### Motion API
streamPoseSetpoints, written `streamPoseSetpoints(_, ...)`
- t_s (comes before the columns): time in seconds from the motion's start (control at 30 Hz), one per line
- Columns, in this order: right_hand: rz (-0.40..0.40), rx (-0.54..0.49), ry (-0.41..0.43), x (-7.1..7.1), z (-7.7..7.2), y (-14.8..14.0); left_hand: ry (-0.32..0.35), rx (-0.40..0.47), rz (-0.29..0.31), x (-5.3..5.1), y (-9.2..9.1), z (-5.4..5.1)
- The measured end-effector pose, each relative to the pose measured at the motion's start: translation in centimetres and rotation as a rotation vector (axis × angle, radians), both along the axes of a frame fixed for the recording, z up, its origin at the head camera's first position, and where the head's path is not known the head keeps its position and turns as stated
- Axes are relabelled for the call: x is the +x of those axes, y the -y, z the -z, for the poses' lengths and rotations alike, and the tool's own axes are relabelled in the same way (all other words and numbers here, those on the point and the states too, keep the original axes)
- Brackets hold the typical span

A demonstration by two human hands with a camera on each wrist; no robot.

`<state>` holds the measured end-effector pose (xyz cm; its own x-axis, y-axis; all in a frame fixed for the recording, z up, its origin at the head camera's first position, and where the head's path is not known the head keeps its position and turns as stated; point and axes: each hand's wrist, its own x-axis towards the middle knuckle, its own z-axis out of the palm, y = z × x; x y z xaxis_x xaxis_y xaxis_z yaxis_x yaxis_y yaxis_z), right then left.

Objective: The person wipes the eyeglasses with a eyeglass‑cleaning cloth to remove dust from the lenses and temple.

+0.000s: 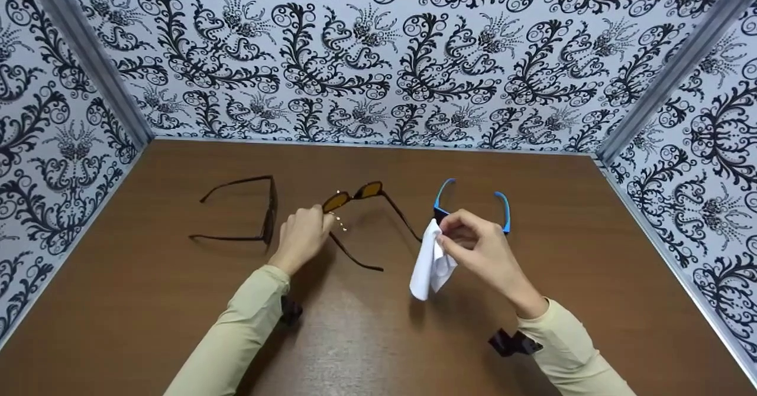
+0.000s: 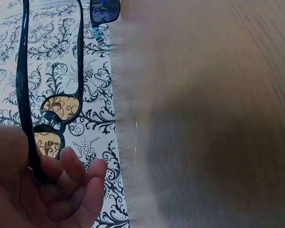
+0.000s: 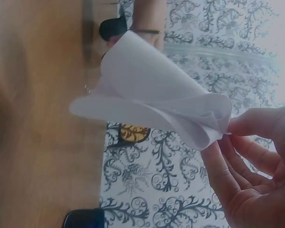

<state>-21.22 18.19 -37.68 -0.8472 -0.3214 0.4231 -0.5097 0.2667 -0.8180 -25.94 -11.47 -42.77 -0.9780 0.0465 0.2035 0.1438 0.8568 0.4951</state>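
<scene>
Tabletop point(image 1: 355, 349) — left hand point(image 1: 303, 235) grips glasses point(image 1: 370, 190); right hand point(image 1: 488, 254), cloth point(image 1: 424, 266).

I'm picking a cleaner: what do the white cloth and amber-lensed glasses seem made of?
White cloth: matte, probably fabric, draping in smooth folds. Amber-lensed glasses: frame likely plastic, glossy sheen along one temple; lenses could be plastic or glass.

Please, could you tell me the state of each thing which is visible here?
Dark glasses: temples unfolded.
Amber-lens glasses: temples unfolded, held by left hand.
Blue glasses: temples unfolded, front partly hidden.
White cloth: hanging in loose folds, pinched by right hand.
</scene>
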Motion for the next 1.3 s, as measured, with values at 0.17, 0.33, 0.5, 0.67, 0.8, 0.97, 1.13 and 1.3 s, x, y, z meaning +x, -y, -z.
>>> streamPoseSetpoints(0.17,-0.034,0.029,-0.011,-0.3,0.5,0.6,-0.016,-0.019,-0.005,0.2,-0.2,-0.1)
streamPoseSetpoints(0.33,-0.024,0.085,-0.003,-1.0,1.6,0.4,-0.005,-0.011,0.013,0.6,-0.5,-0.4)
streamPoseSetpoints(0.5,0.004,0.133,-0.020,-1.6,2.1,-0.1,-0.003,-0.013,0.037,1.1,-0.8,-0.8)
streamPoseSetpoints(0.67,0.020,0.194,-0.102,-2.4,2.2,-0.2,-0.010,0.019,0.077,1.7,-1.1,-1.1)
streamPoseSetpoints(0.8,0.044,0.232,-0.169,-3.2,2.4,-0.2,-0.020,0.090,0.163,2.1,-1.4,-1.1)
streamPoseSetpoints(0.97,0.085,0.257,-0.231,-4.0,2.6,-0.4,-0.025,0.147,0.269,2.4,-1.7,-1.0)
streamPoseSetpoints(1.13,0.088,0.261,-0.253,-4.4,2.7,-0.3,-0.003,0.189,0.332,2.5,-2.0,-1.3)
streamPoseSetpoints(1.3,0.094,0.255,-0.317,-4.7,3.0,-0.1,0.016,0.212,0.409,2.7,-2.2,-1.4)
